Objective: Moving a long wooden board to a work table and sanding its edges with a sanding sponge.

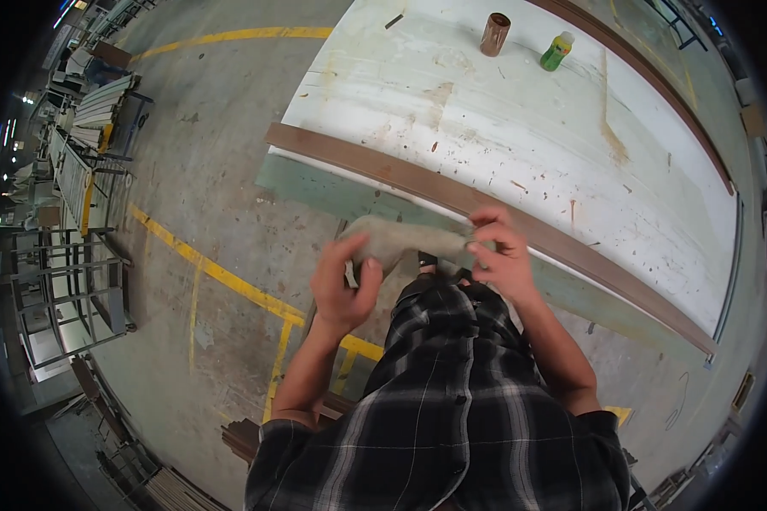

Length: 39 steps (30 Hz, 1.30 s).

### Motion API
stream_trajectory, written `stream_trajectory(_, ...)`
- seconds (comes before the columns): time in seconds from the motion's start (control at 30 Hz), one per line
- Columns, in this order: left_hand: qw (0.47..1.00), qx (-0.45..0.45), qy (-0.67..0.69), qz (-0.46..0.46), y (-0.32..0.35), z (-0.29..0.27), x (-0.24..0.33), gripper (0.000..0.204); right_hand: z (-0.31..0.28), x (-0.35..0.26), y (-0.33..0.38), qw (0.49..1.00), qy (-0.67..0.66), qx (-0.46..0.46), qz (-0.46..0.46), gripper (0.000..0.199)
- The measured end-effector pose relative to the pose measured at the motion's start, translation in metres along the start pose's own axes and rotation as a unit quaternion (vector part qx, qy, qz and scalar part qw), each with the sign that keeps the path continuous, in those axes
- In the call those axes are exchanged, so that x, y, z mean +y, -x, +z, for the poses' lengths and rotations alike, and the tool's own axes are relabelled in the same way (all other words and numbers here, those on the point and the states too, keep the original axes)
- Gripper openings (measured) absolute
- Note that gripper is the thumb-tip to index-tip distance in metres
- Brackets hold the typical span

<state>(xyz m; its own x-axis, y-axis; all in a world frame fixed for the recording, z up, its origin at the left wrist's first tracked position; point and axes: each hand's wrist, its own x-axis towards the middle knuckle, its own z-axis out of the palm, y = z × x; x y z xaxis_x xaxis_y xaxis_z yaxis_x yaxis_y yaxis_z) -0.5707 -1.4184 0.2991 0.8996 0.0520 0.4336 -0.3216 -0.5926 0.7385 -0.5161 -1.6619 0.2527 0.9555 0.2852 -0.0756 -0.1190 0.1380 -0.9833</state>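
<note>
A crumpled grey-beige cloth [398, 238] is held between both hands in front of the chest, above the near edge of a large white, paint-stained worktable [537, 128]. The left hand [345, 285] is closed around the cloth's left end, with the thumb pressed against its underside and the fingers curled over the top. The right hand [501, 255] is pinched shut on the cloth's right end, the fingertips gathered on the fabric.

Directly behind the cloth, a long brown wooden strip [383, 170] is laid along the table's near edge, running from upper left to lower right; part of it is hidden by the right hand and the cloth. A second long brown strip [656, 89] is seen along the far edge of the table. Near that far side, well apart from the hands, a brown cylindrical can [494, 34] is stood upright, and just beside it a small green bottle with a pale cap [556, 51].

The lower middle of the view is filled by the person's black-and-white plaid shirt [443, 409], by which the floor right below the hands is blocked. To the left, yellow painted lines [222, 277] are marked on the grey concrete floor [213, 170], and metal racks stacked with long profiles [85, 136] are stood at the far left.
</note>
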Motion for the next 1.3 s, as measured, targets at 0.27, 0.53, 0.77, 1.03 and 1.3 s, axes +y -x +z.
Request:
stream_trajectory(0.27, 0.999, -0.021, -0.017, 0.037, -0.061, 0.039, 0.006, 0.021, -0.038, -0.049, -0.027, 0.988, 0.080, 0.099, -0.092, 0.004)
stream_trajectory(0.53, 0.993, -0.065, 0.069, 0.064, -0.117, 0.054, 0.043, 0.012, -0.077, -0.086, -0.023, 0.919, 0.264, 0.200, -0.216, 0.006)
stream_trajectory(0.77, 0.724, -0.224, 0.528, -0.382, -0.117, 0.142, 0.014, 0.031, -0.138, -0.050, -0.030, 0.968, -0.136, 0.202, 0.060, 0.028)
stream_trajectory(1.03, 0.744, -0.232, 0.425, -0.461, 0.012, 0.233, -0.003, 0.040, -0.163, 0.065, 0.036, 0.921, -0.256, 0.145, 0.256, 0.024)
stream_trajectory(1.3, 0.880, -0.287, 0.327, -0.188, -0.055, 0.182, 0.049, 0.018, -0.179, -0.018, 0.035, 0.996, 0.049, 0.067, -0.031, 0.018)
